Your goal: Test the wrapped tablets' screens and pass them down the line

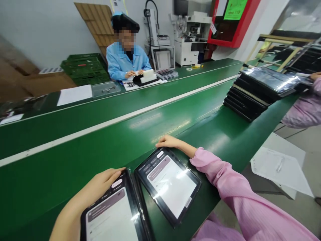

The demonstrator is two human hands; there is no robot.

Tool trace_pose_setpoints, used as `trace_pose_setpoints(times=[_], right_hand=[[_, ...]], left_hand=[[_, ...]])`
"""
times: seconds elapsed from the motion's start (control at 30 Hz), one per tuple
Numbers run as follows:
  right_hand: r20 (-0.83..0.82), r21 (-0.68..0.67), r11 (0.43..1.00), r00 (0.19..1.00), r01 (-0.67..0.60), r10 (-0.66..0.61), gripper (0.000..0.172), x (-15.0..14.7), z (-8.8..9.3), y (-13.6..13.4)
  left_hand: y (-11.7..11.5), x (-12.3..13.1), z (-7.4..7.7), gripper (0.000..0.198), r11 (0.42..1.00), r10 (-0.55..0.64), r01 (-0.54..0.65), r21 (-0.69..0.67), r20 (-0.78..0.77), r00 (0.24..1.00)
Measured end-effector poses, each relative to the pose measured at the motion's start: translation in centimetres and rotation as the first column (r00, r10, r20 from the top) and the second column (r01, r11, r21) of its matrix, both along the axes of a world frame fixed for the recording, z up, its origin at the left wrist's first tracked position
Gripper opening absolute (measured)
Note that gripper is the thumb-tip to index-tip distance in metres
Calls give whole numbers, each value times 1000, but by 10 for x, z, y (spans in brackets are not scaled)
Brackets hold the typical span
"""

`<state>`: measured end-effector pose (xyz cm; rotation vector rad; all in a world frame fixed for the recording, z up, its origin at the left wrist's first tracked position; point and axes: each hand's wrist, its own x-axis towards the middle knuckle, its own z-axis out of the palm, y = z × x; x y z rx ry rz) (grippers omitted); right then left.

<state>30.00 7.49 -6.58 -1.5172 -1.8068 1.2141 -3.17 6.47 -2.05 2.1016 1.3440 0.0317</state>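
Two black tablets with lit screens lie side by side on the green conveyor bench [75, 160]. My left hand [100, 184] rests on the top left edge of the left tablet [112, 217], fingers curled over its corner. My right hand [169, 142], in a pink sleeve, grips the far top corner of the right tablet [168, 182]. Both tablets lie flat, screens up, showing white panels with grey headers.
A stack of black tablets in film [258, 92] sits at the right, beside another person's pink sleeve [304, 107]. Across the belt a person in a blue coat [125, 60] handles a white item. Green crates [85, 68], white paper [74, 94], machines behind.
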Motion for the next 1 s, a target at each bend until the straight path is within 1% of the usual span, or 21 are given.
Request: trace_pose_setpoints(times=[0.1, 0.17, 0.27, 0.3, 0.37, 0.43, 0.47, 0.53, 0.6, 0.63, 0.7, 0.77, 0.83, 0.9, 0.93, 1.0], right_hand=[[28, -22, 999, 999, -31, 31, 34, -1, 10, -5], [70, -41, 998, 996, -49, 51, 31, -1, 17, -8], [112, -81, 996, 992, -43, 51, 30, -1, 26, -10], [108, -90, 995, 993, -35, 44, 32, -1, 29, -11], [43, -104, 994, 998, -45, 49, 37, 0, 32, -12], [-24, -93, 994, 998, -62, 60, 40, 1, 36, -13], [-13, -71, 996, 999, -53, 52, 40, 2, 38, -13], [128, -39, 999, 991, -31, 35, 43, 4, 41, -13], [286, -72, 997, 957, -30, 49, 47, 5, 44, -13], [332, -106, 994, 940, -41, 74, 49, 5, 45, -13], [366, -138, 989, 925, -49, 97, 50, 4, 45, -13], [374, -97, 995, 925, -29, 64, 49, 3, 44, -12], [369, -65, 998, 929, -12, 36, 51, 2, 42, -11], [311, -72, 997, 950, 8, 15, 55, 3, 40, -10], [240, -90, 996, 971, 20, 2, 58, 5, 40, -10], [28, -147, 989, 999, 32, -28, 61, 8, 39, -10]], left_hand=[[-2, -2, -7, 66, 998, -48, 50, 34, -57, 997], [-9, 5, -14, 70, 984, -146, 156, 82, -115, 983], [-25, 25, -22, 80, 921, -291, 346, 180, -274, 917], [-30, 33, -23, 81, 896, -310, 391, 213, -332, 891], [-36, 48, -23, 74, 856, -314, 442, 268, -411, 856], [-39, 57, -20, 66, 834, -314, 463, 301, -431, 846], [-39, 58, -19, 63, 827, -316, 466, 314, -425, 848], [-37, 58, -19, 60, 819, -327, 469, 330, -404, 855], [-36, 56, -21, 58, 818, -329, 465, 340, -386, 862], [-35, 55, -22, 57, 818, -328, 462, 342, -383, 864], [-34, 54, -24, 55, 821, -329, 462, 337, -383, 863], [-34, 55, -26, 54, 823, -335, 466, 324, -386, 860], [-33, 55, -26, 54, 827, -339, 468, 312, -388, 857], [-31, 54, -27, 54, 833, -333, 461, 307, -388, 859], [-30, 52, -27, 53, 835, -329, 457, 306, -387, 861], [-28, 50, -29, 53, 837, -327, 453, 306, -384, 864]])
